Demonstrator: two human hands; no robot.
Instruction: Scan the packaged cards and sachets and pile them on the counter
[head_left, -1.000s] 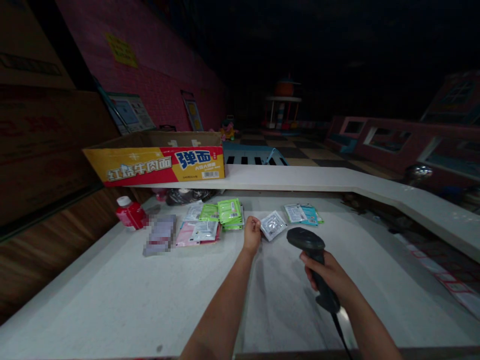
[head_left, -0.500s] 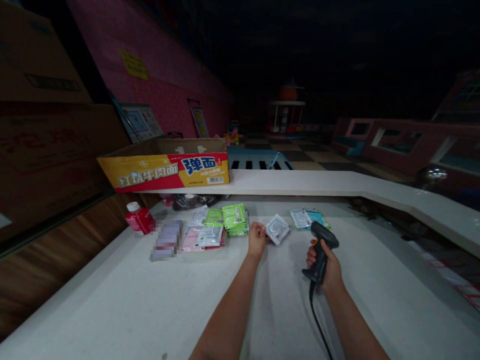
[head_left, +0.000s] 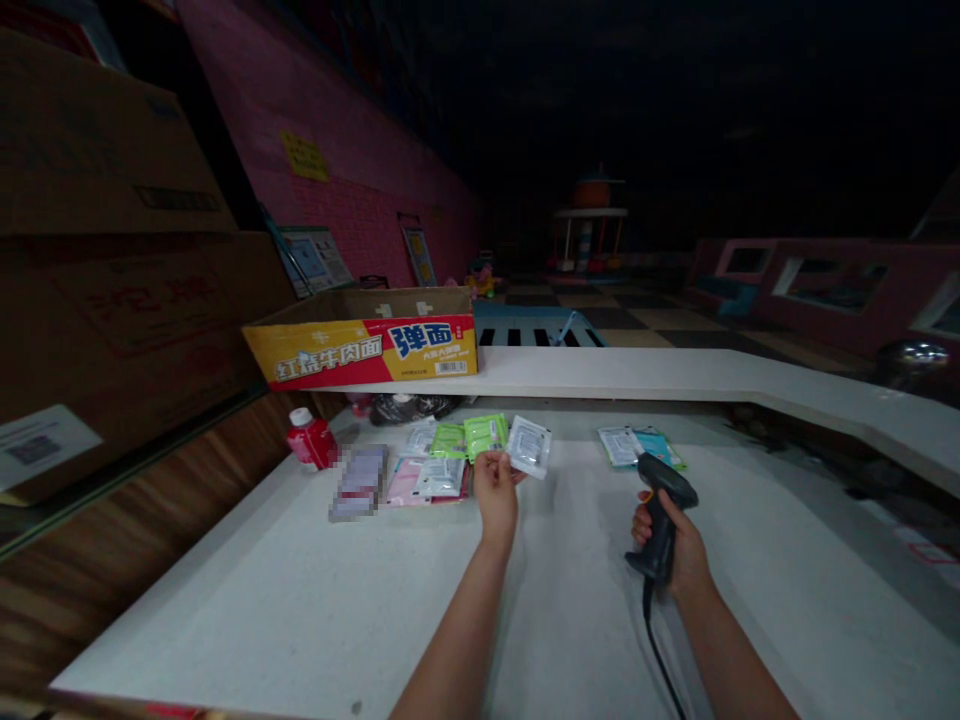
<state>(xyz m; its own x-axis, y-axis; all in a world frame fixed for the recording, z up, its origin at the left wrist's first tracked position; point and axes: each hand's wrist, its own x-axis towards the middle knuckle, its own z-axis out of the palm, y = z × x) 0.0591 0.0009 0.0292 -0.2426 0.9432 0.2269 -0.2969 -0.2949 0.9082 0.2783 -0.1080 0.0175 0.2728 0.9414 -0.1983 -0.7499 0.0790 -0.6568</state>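
Observation:
My left hand [head_left: 498, 490] pinches a silver-white sachet [head_left: 529, 446] by its lower left edge, held beside a pile of packets. In that pile lie green packets [head_left: 484, 434], a pink packet [head_left: 406, 483] and another white sachet [head_left: 441, 477]. My right hand [head_left: 679, 540] is wrapped around the handle of a black barcode scanner [head_left: 661, 510], whose cable [head_left: 651, 625] runs down towards me. Just beyond the scanner's head, a white sachet [head_left: 619, 446] and a blue-green packet [head_left: 660, 448] lie on the white table [head_left: 585, 600].
A red bottle with a white cap [head_left: 311, 440] stands at the left, beside a blurred-out flat item [head_left: 360, 485]. An open noodle carton [head_left: 360, 350] rests on the raised white ledge [head_left: 600, 372]. Large brown cardboard boxes [head_left: 142, 320] are stacked at the far left.
My left hand has moved left with the sachet, closer to the green packets. My right hand keeps its hold on the scanner. The whole view has shifted slightly.

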